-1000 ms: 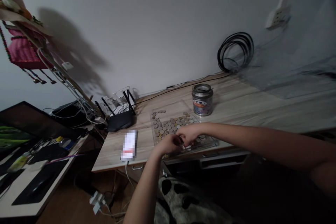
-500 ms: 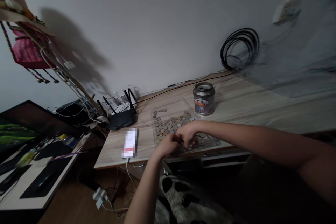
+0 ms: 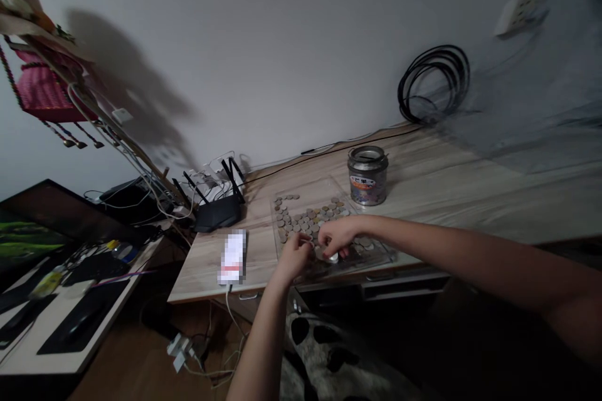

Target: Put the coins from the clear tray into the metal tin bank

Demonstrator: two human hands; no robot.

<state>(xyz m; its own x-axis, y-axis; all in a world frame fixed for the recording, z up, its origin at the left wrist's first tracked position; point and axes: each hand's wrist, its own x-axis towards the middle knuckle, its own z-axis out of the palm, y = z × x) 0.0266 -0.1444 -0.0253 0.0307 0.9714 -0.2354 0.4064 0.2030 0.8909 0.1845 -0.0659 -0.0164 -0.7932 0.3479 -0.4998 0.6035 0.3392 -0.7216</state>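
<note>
A clear flat tray lies on the wooden desk with several coins spread over it. My left hand hovers over the tray's near left part, fingers curled in a pinch over the coins. My right hand is beside it over the tray's near middle, fingers pinched downward onto a pale coin. The two hands are a little apart. What the left fingers hold is too small to make out.
A metal tin can stands behind the tray. A phone lies left of it, with a black router and tangled cables behind. A coil of black cable hangs on the wall. A lower side table stands at left.
My hands were touching each other over the tray's near edge; now they have parted, the left shifting slightly left and the right pressing down onto a coin.
</note>
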